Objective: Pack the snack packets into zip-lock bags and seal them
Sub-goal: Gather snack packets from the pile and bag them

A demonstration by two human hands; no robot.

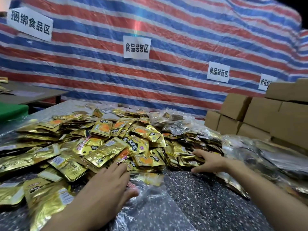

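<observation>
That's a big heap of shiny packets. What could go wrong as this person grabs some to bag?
The right hand grips a stack of packets at the edge of the heap; the slick foil might fan out and spill. Pulling the stack could also drag more of the heap along. The clear bag lies crumpled by the left hand, so finding its mouth may be fiddly.

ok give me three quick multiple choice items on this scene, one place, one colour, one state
1. Where do the cardboard boxes stand? A far left B at the right C under the table
2. The snack packets are mostly: A gold B green C white
3. The right hand: A holds a box B hangs idle C grips a stack of packets
Answers: 1 B, they are stacked at the right edge; 2 A, the heap shines gold; 3 C, it clasps a stack at the heap's right side.
</observation>
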